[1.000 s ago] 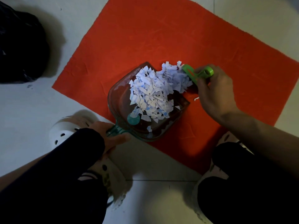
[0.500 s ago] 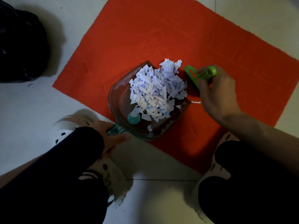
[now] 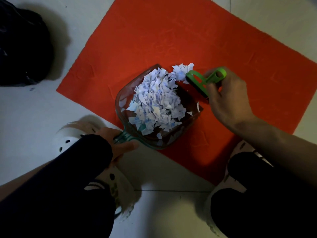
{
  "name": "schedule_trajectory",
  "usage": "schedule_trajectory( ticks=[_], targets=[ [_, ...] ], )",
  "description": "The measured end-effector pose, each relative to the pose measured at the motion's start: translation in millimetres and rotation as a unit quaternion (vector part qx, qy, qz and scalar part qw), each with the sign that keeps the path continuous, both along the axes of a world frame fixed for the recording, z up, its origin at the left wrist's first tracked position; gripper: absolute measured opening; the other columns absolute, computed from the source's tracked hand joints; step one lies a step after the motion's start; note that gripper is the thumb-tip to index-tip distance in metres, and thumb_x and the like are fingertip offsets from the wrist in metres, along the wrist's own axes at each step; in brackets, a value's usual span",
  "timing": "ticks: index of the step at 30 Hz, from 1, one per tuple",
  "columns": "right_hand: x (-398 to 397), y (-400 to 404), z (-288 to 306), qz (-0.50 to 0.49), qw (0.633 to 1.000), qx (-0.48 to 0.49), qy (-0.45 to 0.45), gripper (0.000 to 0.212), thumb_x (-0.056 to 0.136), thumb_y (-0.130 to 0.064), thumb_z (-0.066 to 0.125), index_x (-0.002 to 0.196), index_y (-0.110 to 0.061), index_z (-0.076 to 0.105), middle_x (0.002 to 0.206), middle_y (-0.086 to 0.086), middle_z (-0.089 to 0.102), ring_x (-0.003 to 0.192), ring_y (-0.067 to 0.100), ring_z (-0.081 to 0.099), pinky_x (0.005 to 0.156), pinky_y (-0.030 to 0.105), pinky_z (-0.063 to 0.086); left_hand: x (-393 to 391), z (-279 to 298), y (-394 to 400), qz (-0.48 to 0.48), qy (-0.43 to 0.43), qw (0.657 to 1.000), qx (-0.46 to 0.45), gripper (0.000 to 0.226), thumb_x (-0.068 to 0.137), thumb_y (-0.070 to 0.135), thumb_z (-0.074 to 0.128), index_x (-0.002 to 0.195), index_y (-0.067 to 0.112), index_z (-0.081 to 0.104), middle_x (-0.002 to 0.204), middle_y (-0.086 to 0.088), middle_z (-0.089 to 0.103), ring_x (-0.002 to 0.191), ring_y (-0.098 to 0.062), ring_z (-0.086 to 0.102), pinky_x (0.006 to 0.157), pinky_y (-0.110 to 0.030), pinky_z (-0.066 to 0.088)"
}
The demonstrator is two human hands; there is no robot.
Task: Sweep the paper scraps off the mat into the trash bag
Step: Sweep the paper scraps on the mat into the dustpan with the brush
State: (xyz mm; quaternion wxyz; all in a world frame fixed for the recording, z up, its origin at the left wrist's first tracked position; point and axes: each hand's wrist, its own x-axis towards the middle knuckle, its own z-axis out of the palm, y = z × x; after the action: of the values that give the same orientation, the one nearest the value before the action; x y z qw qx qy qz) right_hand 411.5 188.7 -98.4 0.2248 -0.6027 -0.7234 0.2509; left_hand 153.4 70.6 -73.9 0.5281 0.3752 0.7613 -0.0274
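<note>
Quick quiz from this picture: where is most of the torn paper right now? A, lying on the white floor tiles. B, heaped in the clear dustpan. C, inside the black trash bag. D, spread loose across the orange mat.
B: the paper scraps sit piled in the clear dustpan, which the left hand holds by its handle while the right hand holds the green brush at the pile's edge.

White, blue-tinted paper scraps (image 3: pixel 157 102) heaped in a clear teal-edged dustpan (image 3: pixel 123 100); the pan lies on the orange mat (image 3: pixel 171 40), a small green brush (image 3: pixel 204 79) at its three o'clock; black trash bag (image 3: pixel 22 47) on the floor at nine o'clock.
</note>
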Motion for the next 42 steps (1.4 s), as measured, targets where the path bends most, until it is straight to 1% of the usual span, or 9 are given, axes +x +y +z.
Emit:
schedule_trajectory(
  ticks=[5, 9, 12, 19, 22, 26, 32, 38, 42],
  targets=[
    [-18.7, -18.2, -2.8, 0.088, 0.996, -0.017, 0.026, 0.024, 0.088, -0.015, 0.047, 0.103, -0.009, 0.064, 0.099, 0.007, 0.067, 0.082, 0.021, 0.060, 0.072, 0.031, 0.045, 2.5, 2.9, 1.5, 0.003, -0.007, 1.000, -0.009, 0.040, 0.086, 0.032, 0.073, 0.059, 0.011, 0.052, 0.027, 0.002, 0.043, 0.017, -0.008, 0.034, 0.026, -0.018, 0.030],
    [-21.6, -26.2, 7.2, 0.086, 0.992, -0.008, 0.091, 0.021, 0.089, -0.006, 0.051, 0.104, -0.008, 0.066, 0.096, -0.003, 0.064, 0.072, -0.006, 0.052, 0.070, 0.006, 0.035, 2.3, 2.9, 0.6, 0.009, -0.004, 1.000, -0.003, 0.040, 0.085, 0.032, 0.074, 0.059, 0.011, 0.053, 0.028, 0.002, 0.043, 0.017, -0.006, 0.034, 0.026, -0.018, 0.030],
    [1.2, -25.6, 10.2, 0.000, 0.992, -0.009, 0.125, 0.024, 0.089, -0.016, 0.047, 0.104, -0.015, 0.065, 0.090, -0.005, 0.064, 0.075, 0.007, 0.060, 0.069, 0.018, 0.043, 1.2, 2.4, 0.7, 0.000, -0.001, 1.000, -0.001, 0.042, 0.085, 0.035, 0.074, 0.056, 0.011, 0.054, 0.028, 0.002, 0.044, 0.018, -0.006, 0.036, 0.027, -0.018, 0.032],
    [74.4, -35.2, -4.4, -0.166, 0.985, 0.004, 0.040, 0.026, 0.087, -0.020, 0.040, 0.103, -0.017, 0.061, 0.090, 0.008, 0.064, 0.079, 0.031, 0.062, 0.064, 0.036, 0.047, -2.5, -0.3, -0.7, -0.008, -0.004, 1.000, 0.004, 0.040, 0.084, 0.039, 0.074, 0.060, 0.012, 0.057, 0.033, 0.000, 0.049, 0.021, -0.010, 0.040, 0.029, -0.018, 0.034],
    [91.5, -36.3, -10.7, -0.214, 0.977, -0.001, 0.008, 0.025, 0.088, -0.013, 0.041, 0.105, -0.014, 0.059, 0.099, 0.014, 0.064, 0.084, 0.032, 0.060, 0.066, 0.031, 0.039, -2.9, -1.3, -1.5, -0.007, -0.003, 1.000, 0.005, 0.038, 0.085, 0.037, 0.073, 0.062, 0.011, 0.057, 0.033, 0.000, 0.049, 0.021, -0.011, 0.038, 0.028, -0.019, 0.033],
    [86.8, -34.4, -18.1, -0.203, 0.979, -0.008, -0.007, 0.027, 0.087, -0.018, 0.041, 0.106, -0.012, 0.059, 0.105, 0.014, 0.062, 0.086, 0.026, 0.055, 0.070, 0.029, 0.035, 1.8, -0.8, -0.7, 0.014, -0.004, 1.000, 0.002, 0.038, 0.085, 0.031, 0.074, 0.060, 0.010, 0.054, 0.033, -0.001, 0.045, 0.019, -0.011, 0.035, 0.026, -0.018, 0.029],
    [52.8, -23.6, -9.7, -0.131, 0.987, -0.019, 0.091, 0.021, 0.092, -0.015, 0.042, 0.104, -0.014, 0.059, 0.090, 0.005, 0.063, 0.076, 0.023, 0.062, 0.064, 0.042, 0.050, 4.6, -0.8, -0.9, 0.032, -0.001, 0.999, 0.001, 0.039, 0.085, 0.028, 0.075, 0.060, 0.008, 0.053, 0.030, 0.000, 0.042, 0.017, -0.010, 0.033, 0.024, -0.017, 0.027],
    [81.2, -17.8, -11.5, -0.200, 0.979, 0.010, 0.043, 0.028, 0.086, -0.021, 0.038, 0.104, -0.016, 0.059, 0.093, 0.013, 0.065, 0.080, 0.033, 0.062, 0.065, 0.050, 0.051, 1.2, -1.6, -0.7, 0.017, -0.007, 1.000, 0.006, 0.036, 0.085, 0.030, 0.075, 0.064, 0.007, 0.056, 0.031, 0.002, 0.045, 0.018, -0.010, 0.035, 0.025, -0.017, 0.028],
    [95.2, -14.9, -15.3, -0.243, 0.970, 0.009, 0.006, 0.031, 0.086, -0.023, 0.038, 0.108, -0.016, 0.059, 0.105, 0.012, 0.065, 0.089, 0.030, 0.060, 0.073, 0.047, 0.050, -2.9, -2.8, -2.4, 0.003, 0.000, 1.000, 0.005, 0.041, 0.084, 0.036, 0.074, 0.062, 0.007, 0.055, 0.032, 0.000, 0.047, 0.021, -0.012, 0.038, 0.028, -0.019, 0.032]
  ],
)
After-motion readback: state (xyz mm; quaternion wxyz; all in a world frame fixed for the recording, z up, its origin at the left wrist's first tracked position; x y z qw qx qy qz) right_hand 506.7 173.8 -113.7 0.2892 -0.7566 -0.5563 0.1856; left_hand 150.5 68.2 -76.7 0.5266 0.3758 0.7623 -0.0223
